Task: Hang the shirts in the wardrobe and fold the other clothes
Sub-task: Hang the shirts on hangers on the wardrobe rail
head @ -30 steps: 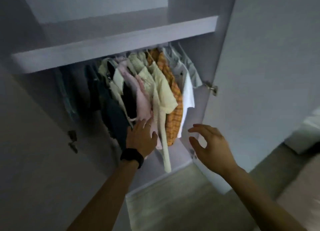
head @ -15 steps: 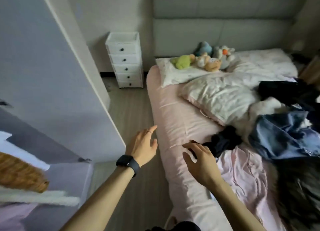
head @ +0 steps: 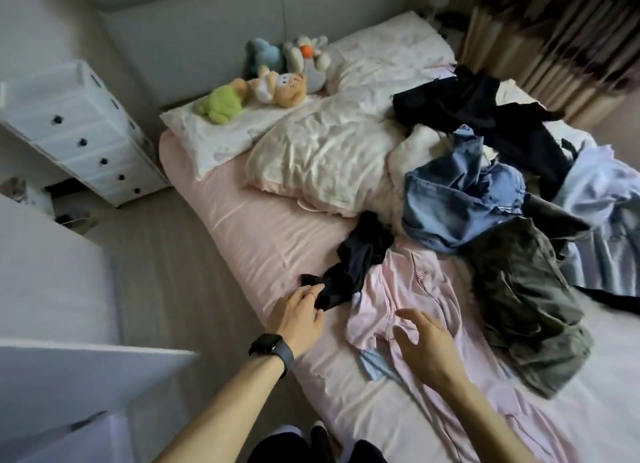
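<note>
At the near edge of the bed (head: 242, 227), we are holding our right grip (head: 426, 344) spread wide over the pink shirt (head: 412, 289), and our left grip (head: 298, 318), loose-fingered and holding nothing, is touching the dark garment (head: 360, 254) overlapping it. We are judging that lifting one could drag the other off.

I no longer face the hanging shirts; the bed (head: 263, 234) now fills the frame. My left hand (head: 298, 315) is now at lower middle, touching the dark garment (head: 353, 272). My right hand (head: 424, 338) now hovers, fingers spread, above the pink shirt (head: 415, 289).
</note>
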